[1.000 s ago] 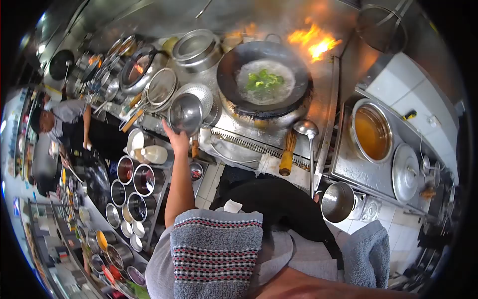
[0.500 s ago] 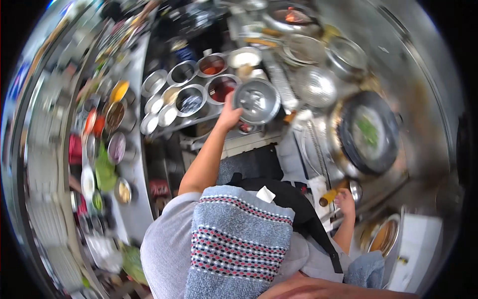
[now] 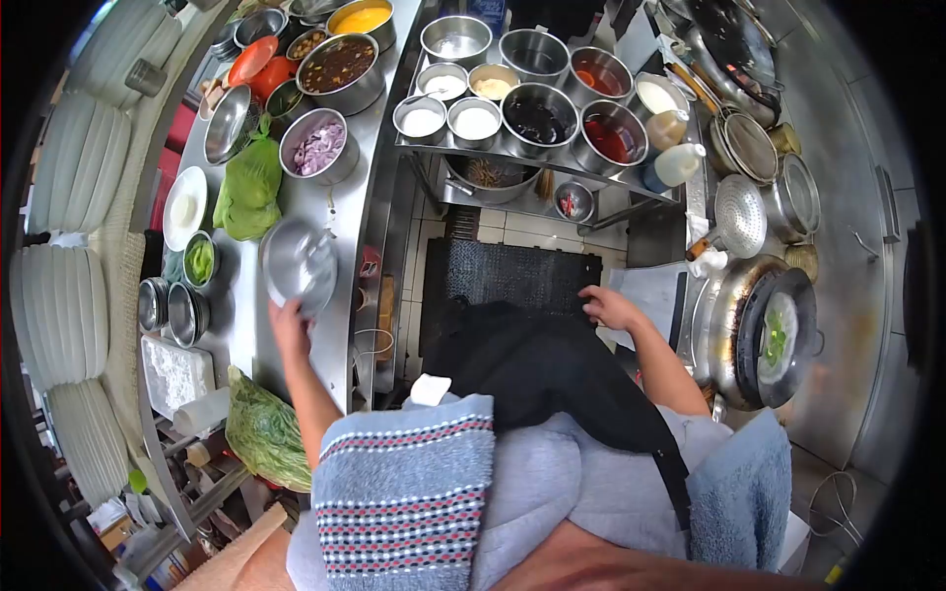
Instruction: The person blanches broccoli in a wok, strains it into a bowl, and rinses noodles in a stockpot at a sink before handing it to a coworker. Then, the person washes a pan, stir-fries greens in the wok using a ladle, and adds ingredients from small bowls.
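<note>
My left hand grips the near rim of a shiny metal bowl over the left steel counter. The bowl looks empty, with a little motion blur; I cannot tell whether it touches the counter. Just beyond it lie a green plastic bag and a metal pot of chopped purple onion. A small bowl of sliced greens stands to its left. My right hand hangs over the floor mat, holding nothing, its fingers slightly apart and loosely bent.
A trolley ahead carries several metal pots of sauces and powders. On the right, a wok holds greens in pale liquid, with a perforated skimmer close by. Stacked white plates line the left shelf. Bagged leafy vegetables lie near my left elbow.
My view has turned left. My left hand has carried the metal bowl from beside the sauce pots to the left counter. My right hand has left the yellow handle by the stove.
</note>
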Demonstrator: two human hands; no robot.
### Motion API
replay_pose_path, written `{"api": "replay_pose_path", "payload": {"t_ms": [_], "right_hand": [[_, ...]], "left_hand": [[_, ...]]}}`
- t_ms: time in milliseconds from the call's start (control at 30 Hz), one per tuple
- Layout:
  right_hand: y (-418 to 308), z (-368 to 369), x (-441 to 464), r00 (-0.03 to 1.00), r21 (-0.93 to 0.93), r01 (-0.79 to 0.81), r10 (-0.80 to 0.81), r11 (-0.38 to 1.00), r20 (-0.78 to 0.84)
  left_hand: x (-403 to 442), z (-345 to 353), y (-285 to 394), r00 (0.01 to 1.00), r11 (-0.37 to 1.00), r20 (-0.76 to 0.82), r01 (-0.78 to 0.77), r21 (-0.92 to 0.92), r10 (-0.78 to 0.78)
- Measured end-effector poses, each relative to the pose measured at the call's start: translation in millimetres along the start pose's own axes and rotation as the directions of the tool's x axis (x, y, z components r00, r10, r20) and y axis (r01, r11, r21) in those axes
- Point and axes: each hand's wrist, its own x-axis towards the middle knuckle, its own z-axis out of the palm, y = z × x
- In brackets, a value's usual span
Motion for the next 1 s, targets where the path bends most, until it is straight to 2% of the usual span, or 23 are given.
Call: {"api": "replay_pose_path", "payload": {"t_ms": [33,67,100,167,233,300,367,433,467,500,533,567,600,633,700,733,767,800,833,900,1000], "right_hand": [[0,3,9,0.995,-0.034,0.025,-0.022,0.999,0.096],[0,4,17,0.995,-0.034,0.015,-0.012,0.999,0.098],[2,6,25,0.991,0.042,-0.044,0.038,0.998,0.126],[13,11,43,0.983,0.117,-0.113,0.094,0.987,0.160],[30,26,62,0.966,-0.004,-0.226,0.225,0.974,0.125],[34,41,74,0.958,-0.009,-0.252,0.250,0.968,0.142],[18,60,86,0.935,0.032,-0.306,0.294,0.952,0.198],[-8,80,110,0.959,0.160,-0.255,0.228,0.954,0.169],[-32,105,124,0.978,0.300,-0.203,0.175,0.932,0.117],[-59,125,137,0.990,0.433,-0.144,0.133,0.890,0.056],[-93,129,148,0.994,0.486,-0.101,0.103,0.868,0.022],[-126,111,164,0.992,0.483,-0.114,0.126,0.868,0.007],[-146,130,200,0.994,0.495,-0.079,0.106,0.865,-0.027],[-180,142,209,0.992,0.594,-0.088,0.126,0.799,-0.023],[-216,141,216,0.979,0.588,-0.155,0.205,0.794,-0.019],[-229,143,215,0.960,0.566,-0.253,0.275,0.785,0.048],[-232,141,215,0.933,0.524,-0.345,0.345,0.779,0.102],[-227,148,213,0.951,0.396,-0.277,0.309,0.875,-0.018],[-209,163,218,0.948,0.417,-0.279,0.318,0.865,-0.025],[-169,187,226,0.897,0.121,-0.245,0.272,0.962,-0.350],[-162,172,179,0.904,0.249,-0.250,0.318,0.936,-0.287]], "left_hand": [[-16,-31,-5,0.999,0.999,-0.003,-0.034,-0.011,0.034],[-38,-54,-12,0.999,0.999,-0.046,-0.029,-0.041,0.027],[-60,-75,-18,0.996,0.997,-0.090,-0.027,-0.070,0.021],[-95,-105,-37,0.978,0.993,-0.188,0.075,-0.088,-0.091],[-121,-129,-75,0.937,0.984,-0.304,0.149,-0.099,-0.172],[-154,-127,-87,0.828,0.925,-0.417,0.307,-0.222,-0.375],[-198,-121,-93,0.841,0.783,-0.320,0.180,-0.595,-0.437],[-251,-108,-71,0.801,0.779,-0.310,0.281,-0.561,-0.513],[-278,-152,-87,0.841,0.726,-0.101,0.390,-0.567,-0.531],[-305,-194,-102,0.843,0.686,0.112,0.498,-0.530,-0.526],[-330,-215,-100,0.816,0.676,0.183,0.561,-0.478,-0.549],[-352,-225,-103,0.778,0.660,0.198,0.616,-0.431,-0.597],[-360,-242,-92,0.750,0.674,0.153,0.650,-0.351,-0.644],[-366,-249,-86,0.720,0.674,0.107,0.684,-0.281,-0.686],[-369,-253,-79,0.680,0.661,0.074,0.729,-0.175,-0.730],[-365,-256,-75,0.669,0.660,0.072,0.742,-0.116,-0.740],[-362,-257,-73,0.655,0.652,0.084,0.755,-0.065,-0.751],[-355,-258,-70,0.647,0.649,0.098,0.760,-0.009,-0.756],[-347,-259,-68,0.636,0.644,0.118,0.763,0.045,-0.762],[-327,-260,-61,0.621,0.643,0.165,0.747,0.168,-0.766],[-287,-255,-52,0.591,0.650,0.271,0.672,0.355,-0.759]]}}
